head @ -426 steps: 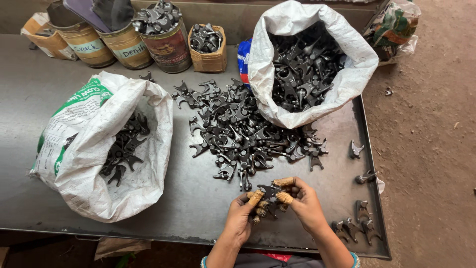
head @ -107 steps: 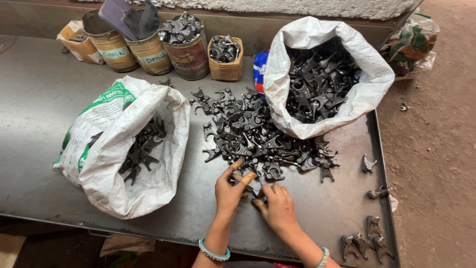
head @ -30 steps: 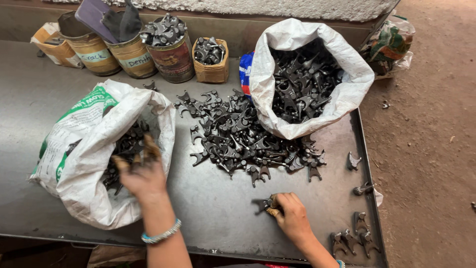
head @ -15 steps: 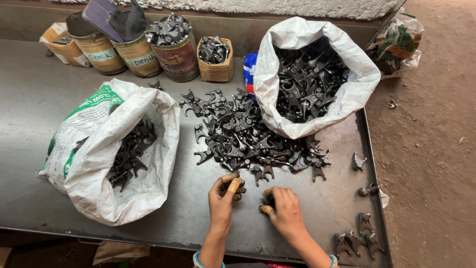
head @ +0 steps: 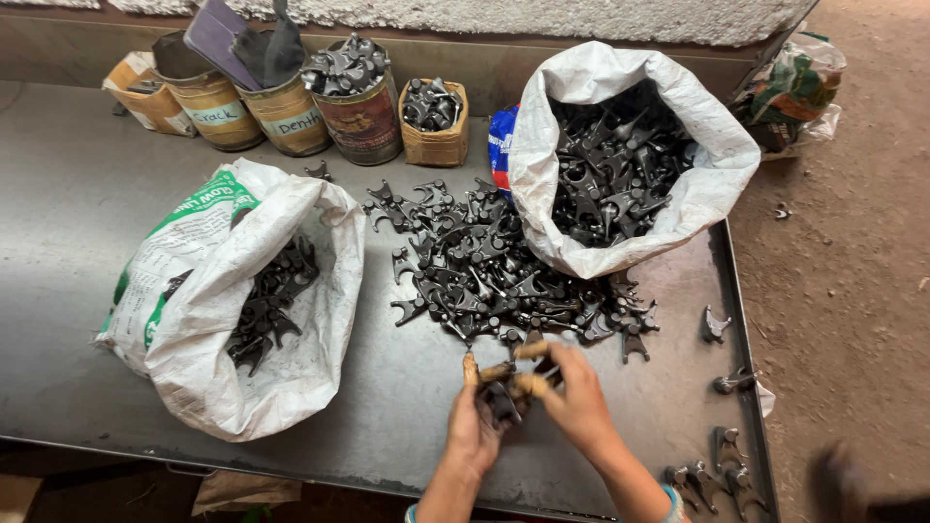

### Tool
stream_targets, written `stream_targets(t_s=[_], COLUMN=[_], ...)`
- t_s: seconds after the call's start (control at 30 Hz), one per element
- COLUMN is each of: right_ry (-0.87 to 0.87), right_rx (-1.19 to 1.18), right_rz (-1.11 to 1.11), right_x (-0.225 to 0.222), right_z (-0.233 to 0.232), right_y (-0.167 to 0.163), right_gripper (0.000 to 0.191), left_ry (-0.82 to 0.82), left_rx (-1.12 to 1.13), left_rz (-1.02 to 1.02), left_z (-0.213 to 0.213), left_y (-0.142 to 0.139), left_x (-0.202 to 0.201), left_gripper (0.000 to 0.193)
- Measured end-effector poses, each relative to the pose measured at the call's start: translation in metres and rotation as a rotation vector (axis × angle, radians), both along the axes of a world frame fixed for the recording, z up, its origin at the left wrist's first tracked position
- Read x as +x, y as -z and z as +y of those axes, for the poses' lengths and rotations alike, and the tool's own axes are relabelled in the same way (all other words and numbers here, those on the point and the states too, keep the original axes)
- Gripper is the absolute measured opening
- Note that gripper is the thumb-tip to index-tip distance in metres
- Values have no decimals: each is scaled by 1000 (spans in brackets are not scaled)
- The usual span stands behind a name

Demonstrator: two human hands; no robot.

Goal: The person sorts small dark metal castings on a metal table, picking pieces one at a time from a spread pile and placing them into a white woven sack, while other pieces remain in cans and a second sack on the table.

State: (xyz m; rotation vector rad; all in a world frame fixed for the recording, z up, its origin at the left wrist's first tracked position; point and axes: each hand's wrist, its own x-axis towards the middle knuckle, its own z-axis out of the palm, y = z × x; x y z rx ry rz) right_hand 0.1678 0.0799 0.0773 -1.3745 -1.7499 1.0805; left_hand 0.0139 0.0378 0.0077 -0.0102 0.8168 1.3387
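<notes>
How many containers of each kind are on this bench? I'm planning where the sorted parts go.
White woven sacks: 2
Round tin cans: 3
Small boxes: 2
Total: 7
Both hands hold one dark forked part.

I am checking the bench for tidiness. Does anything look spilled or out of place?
Yes. One dark metal part lies on the dirt floor, off the metal table. A few stray parts sit apart from the main pile near the table's right edge.
</notes>
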Motion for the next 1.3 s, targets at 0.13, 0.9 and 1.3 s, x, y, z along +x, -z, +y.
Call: stream_targets(t_s=[0.13, 0.9, 1.3], right_ry=[54, 189, -104], right_rx=[237, -659, -17], right_rz=[-360, 1054, 215], right_x=[-37, 92, 31], right_z=[28, -20, 3], right_y=[-8, 57, 20], right_gripper=[45, 45, 39], left_ry=[-162, 304, 183], left_rx=[-27, -94, -192], left_rz=[242, 1382, 99], left_z=[30, 30, -6], left_y=[-20, -23, -8], left_x=[-40, -55, -9], left_gripper=[31, 49, 49])
